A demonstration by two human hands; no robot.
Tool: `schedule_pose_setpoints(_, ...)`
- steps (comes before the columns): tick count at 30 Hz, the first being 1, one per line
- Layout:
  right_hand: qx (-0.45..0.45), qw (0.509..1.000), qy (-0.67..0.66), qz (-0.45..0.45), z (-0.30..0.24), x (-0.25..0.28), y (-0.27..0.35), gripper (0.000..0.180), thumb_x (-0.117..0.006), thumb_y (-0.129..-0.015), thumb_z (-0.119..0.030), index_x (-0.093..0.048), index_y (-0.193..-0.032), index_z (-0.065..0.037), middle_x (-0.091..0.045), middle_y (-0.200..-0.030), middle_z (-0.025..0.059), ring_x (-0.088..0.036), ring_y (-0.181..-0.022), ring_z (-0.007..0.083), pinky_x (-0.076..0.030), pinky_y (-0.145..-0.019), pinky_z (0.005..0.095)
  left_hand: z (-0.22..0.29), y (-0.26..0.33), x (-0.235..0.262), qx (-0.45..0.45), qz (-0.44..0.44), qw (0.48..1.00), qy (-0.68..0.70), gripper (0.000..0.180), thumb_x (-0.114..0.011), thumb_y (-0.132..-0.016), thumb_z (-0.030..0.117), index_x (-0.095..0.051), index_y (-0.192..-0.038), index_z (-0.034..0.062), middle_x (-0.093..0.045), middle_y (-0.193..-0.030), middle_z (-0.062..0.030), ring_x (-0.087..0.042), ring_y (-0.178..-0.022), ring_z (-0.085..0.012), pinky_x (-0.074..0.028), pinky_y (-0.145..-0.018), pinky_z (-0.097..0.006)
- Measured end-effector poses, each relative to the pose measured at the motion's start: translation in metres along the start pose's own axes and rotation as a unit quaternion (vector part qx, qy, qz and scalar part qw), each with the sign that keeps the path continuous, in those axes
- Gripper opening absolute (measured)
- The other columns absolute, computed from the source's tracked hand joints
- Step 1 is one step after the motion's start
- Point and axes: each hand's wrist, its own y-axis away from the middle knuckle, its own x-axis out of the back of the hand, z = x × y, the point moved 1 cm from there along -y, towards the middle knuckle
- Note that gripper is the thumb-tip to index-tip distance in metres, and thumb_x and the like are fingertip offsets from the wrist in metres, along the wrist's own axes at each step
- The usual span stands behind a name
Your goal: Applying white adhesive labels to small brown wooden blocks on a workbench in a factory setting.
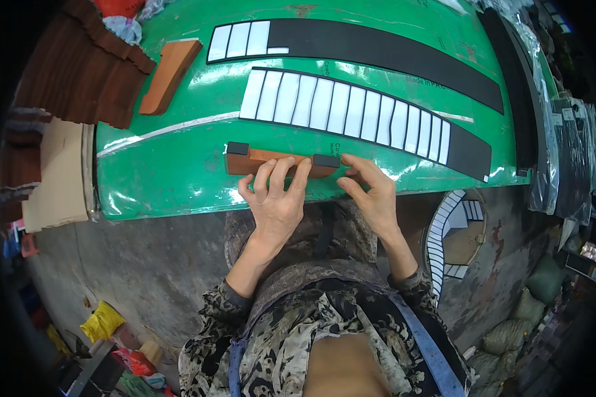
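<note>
Two bare hands work at a brown block [235, 164] lying lengthwise near the close edge of the green table [179, 175]. Bent fingers of the left hand [279, 192] rest across its middle; the thumb is hidden, so I cannot tell whether it pinches. The right hand [371, 192] is just beside the block's right end, thumb and forefinger apart; whether a fingertip touches is unclear. Black pads [238, 147] cap both raised ends of the block.

One round container [485, 228] stands on the floor to the right, with white-segmented strips [437, 245] in it, one reaching past its rim.

Beyond the block, a curved black strip mostly covered in white pieces [338, 106] lies close, and a longer black strip [391, 49] farther back. A loose brown piece [169, 76] lies left, near stacked brown pieces [79, 66] and cardboard [63, 178]. Plastic-wrapped bundles [569, 159] hang along the right edge.
</note>
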Motion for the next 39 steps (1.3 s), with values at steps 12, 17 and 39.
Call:
schedule_pose_setpoints(12, 0.046, 0.995, 0.009, 0.092, -0.006, -0.017, 0.000, 0.024, -0.071, -0.074, -0.004, -0.066, -0.097, -0.002, -0.065, -0.089, 0.0123, -0.063, -0.075, 0.0240, -0.050, -0.064, 0.0301, 0.008, -0.006, 0.007, -0.024, 0.017, 0.999, -0.044, 0.037, -0.067, -0.072, 0.016, -0.064, -0.108, 0.0273, -0.048, -0.109, -0.0032, -0.040, -0.105, -0.0230, -0.029, -0.083, -0.042)
schedule_pose_setpoints(17, 0.071, 0.991, 0.040, 0.103, -0.002, -0.026, 0.002, 0.029, -0.069, -0.073, 0.000, -0.063, -0.101, -0.002, -0.064, -0.087, 0.0145, -0.062, -0.075, 0.0272, -0.050, -0.065, 0.0330, 0.003, -0.001, -0.002, -0.012, 0.020, 0.999, -0.048, 0.039, -0.061, -0.070, 0.016, -0.065, -0.107, 0.0280, -0.049, -0.105, -0.0014, -0.042, -0.101, -0.0205, -0.029, -0.079, -0.041)
schedule_pose_setpoints(39, 0.080, 0.997, 0.011, 0.012, -0.005, -0.020, 0.004, 0.032, -0.070, -0.071, -0.002, -0.064, -0.102, -0.006, -0.062, -0.093, 0.0108, -0.061, -0.076, 0.0239, -0.050, -0.067, 0.0307, 0.000, 0.009, 0.013, -0.030, -0.005, 0.999, -0.042, 0.042, -0.059, -0.073, 0.015, -0.061, -0.111, 0.0327, -0.046, -0.107, 0.0017, -0.039, -0.099, -0.0163, -0.026, -0.079, -0.041)
